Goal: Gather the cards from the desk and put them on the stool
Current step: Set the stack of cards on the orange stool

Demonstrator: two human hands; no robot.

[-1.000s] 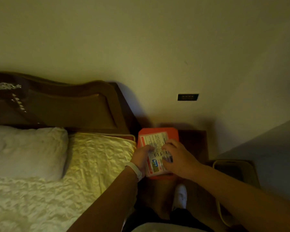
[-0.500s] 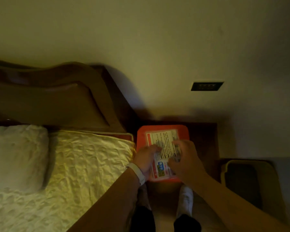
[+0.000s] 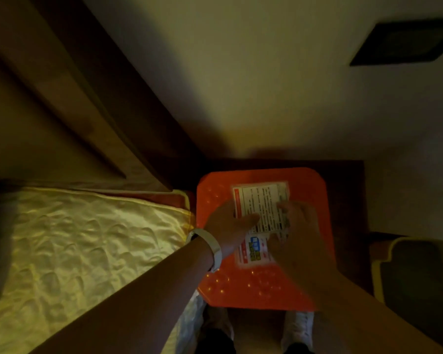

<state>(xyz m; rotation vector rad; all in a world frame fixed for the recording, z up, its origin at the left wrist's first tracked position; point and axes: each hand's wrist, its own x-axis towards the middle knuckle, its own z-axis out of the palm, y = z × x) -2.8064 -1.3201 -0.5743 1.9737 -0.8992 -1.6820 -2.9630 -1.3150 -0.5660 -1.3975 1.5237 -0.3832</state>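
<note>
Dim yellow light falls on a pale wall (image 3: 279, 80), a dark headboard (image 3: 62, 98) and a quilted bed (image 3: 87, 241) at left. Beside the bed stands an orange stool (image 3: 310, 198), with two white shoes (image 3: 298, 328) below its near edge. Both forearms reach forward over it. The left hand (image 3: 228, 226), a white band (image 3: 214, 245) at its wrist, and the right hand (image 3: 297, 233) lie flat, fingers spread and unclenched, pressing the cards (image 3: 262, 208) onto the seat; the cards show between and beyond the fingertips.
</note>
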